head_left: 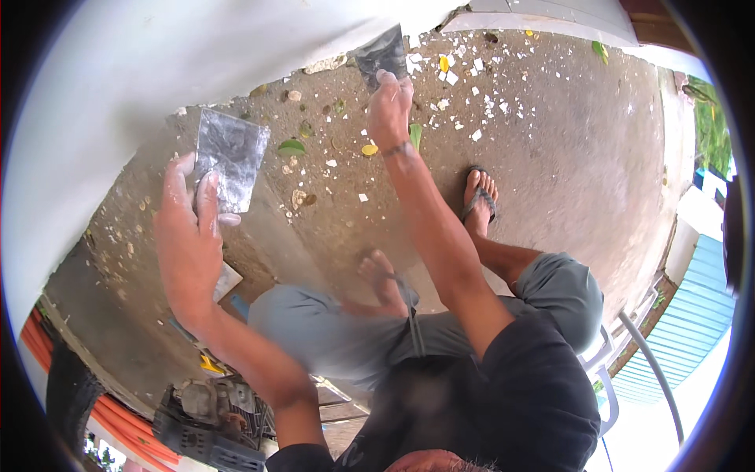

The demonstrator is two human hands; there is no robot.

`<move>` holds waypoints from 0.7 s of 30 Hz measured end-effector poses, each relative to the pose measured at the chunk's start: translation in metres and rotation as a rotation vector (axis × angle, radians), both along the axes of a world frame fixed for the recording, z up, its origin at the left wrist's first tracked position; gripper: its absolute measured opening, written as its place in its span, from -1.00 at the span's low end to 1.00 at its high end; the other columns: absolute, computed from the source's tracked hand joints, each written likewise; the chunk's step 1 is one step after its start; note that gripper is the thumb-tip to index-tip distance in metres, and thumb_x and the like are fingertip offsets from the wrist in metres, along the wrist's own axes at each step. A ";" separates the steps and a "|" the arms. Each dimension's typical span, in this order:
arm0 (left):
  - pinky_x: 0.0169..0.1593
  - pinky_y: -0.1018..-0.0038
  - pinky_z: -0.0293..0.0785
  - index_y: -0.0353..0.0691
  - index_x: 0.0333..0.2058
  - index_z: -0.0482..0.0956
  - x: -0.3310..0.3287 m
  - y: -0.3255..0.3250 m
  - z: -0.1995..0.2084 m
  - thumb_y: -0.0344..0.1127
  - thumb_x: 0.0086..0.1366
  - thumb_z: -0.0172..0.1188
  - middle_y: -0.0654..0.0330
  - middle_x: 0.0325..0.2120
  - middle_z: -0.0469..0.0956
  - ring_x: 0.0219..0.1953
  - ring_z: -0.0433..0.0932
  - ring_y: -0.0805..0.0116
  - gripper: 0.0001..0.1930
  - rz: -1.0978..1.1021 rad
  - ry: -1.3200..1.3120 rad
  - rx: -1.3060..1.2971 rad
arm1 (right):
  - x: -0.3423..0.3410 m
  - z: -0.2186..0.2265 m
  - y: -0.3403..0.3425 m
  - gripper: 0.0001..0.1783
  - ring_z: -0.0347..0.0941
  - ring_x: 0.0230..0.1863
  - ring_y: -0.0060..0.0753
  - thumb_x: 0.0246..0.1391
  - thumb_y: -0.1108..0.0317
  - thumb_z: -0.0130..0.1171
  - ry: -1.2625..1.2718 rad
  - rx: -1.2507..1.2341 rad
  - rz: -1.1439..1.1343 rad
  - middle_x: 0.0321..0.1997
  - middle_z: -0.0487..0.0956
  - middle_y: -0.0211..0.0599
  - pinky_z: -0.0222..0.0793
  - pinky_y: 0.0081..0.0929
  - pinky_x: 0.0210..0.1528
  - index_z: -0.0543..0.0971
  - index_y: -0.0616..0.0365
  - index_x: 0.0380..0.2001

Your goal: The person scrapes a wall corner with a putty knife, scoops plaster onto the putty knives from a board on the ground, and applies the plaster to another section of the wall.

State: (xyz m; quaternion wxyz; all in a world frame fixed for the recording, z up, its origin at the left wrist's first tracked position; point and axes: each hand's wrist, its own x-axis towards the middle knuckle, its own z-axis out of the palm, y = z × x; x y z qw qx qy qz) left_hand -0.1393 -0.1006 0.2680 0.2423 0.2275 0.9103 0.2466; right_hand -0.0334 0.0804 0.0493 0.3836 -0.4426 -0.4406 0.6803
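Observation:
My left hand, dusted white at the fingertips, grips a flat, smeared metal putty scraper by its lower edge, the thumb and fingers on either side. My right arm reaches forward, and my right hand is closed on a second, darker putty scraper. That blade overlaps the bottom of the white wall; whether it touches the wall I cannot tell. Its lower end is hidden behind my fingers. White paint chips lie scattered on the ground to the right of my right hand.
Green and yellow leaves, such as one green leaf, lie on the brown concrete ground. My sandalled foot stands at the right. A dark crate of tools and orange pipes are at the lower left.

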 end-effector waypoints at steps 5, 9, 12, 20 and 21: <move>-0.39 0.36 0.42 -0.34 0.02 0.42 0.008 0.009 0.001 -0.29 0.41 0.01 -0.05 -0.45 0.56 -0.56 0.54 0.24 -0.70 -0.123 0.144 -0.032 | -0.032 -0.059 0.047 -0.79 0.38 -0.46 -0.52 0.18 0.41 -0.15 0.113 -0.455 -0.196 -0.47 0.43 -0.24 0.29 -0.54 -0.53 0.35 0.37 -0.24; -0.39 0.34 0.42 -0.36 -0.02 0.45 0.012 0.011 0.000 -0.26 0.41 0.01 -0.08 -0.47 0.54 -0.57 0.54 0.22 -0.69 -0.100 0.188 -0.071 | -0.052 -0.015 0.027 -0.77 0.32 -0.60 -0.61 0.16 0.52 -0.22 0.067 -0.236 -0.139 -0.53 0.43 -0.25 0.29 -0.55 -0.64 0.44 0.32 -0.46; -0.34 0.31 0.43 -0.36 -0.01 0.45 0.011 0.019 0.005 -0.26 0.40 0.01 -0.08 -0.44 0.55 -0.52 0.54 0.14 -0.69 -0.046 0.145 -0.099 | -0.045 0.014 -0.015 -0.79 0.27 -0.63 -0.61 0.16 0.50 -0.19 -0.024 -0.068 0.007 -0.50 0.42 -0.27 0.26 -0.60 -0.65 0.43 0.29 -0.47; -0.26 0.29 0.40 -0.34 -0.01 0.44 0.017 0.034 0.000 -0.22 0.40 0.02 -0.08 -0.39 0.53 -0.41 0.45 0.03 -0.67 -0.205 0.305 -0.038 | 0.014 -0.081 0.047 -0.83 0.30 -0.65 -0.48 0.06 0.49 -0.04 0.012 -0.561 -0.236 -0.49 0.46 -0.31 0.28 -0.56 -0.64 0.49 0.26 -0.28; -0.29 0.36 0.39 -0.36 0.00 0.42 0.015 0.021 0.006 -0.19 0.41 0.02 -0.02 -0.43 0.49 -0.48 0.38 0.23 -0.64 -0.152 0.253 -0.093 | -0.004 -0.078 0.045 -0.83 0.30 -0.65 -0.48 0.06 0.49 -0.04 0.013 -0.557 -0.210 -0.49 0.46 -0.31 0.28 -0.56 -0.64 0.49 0.26 -0.28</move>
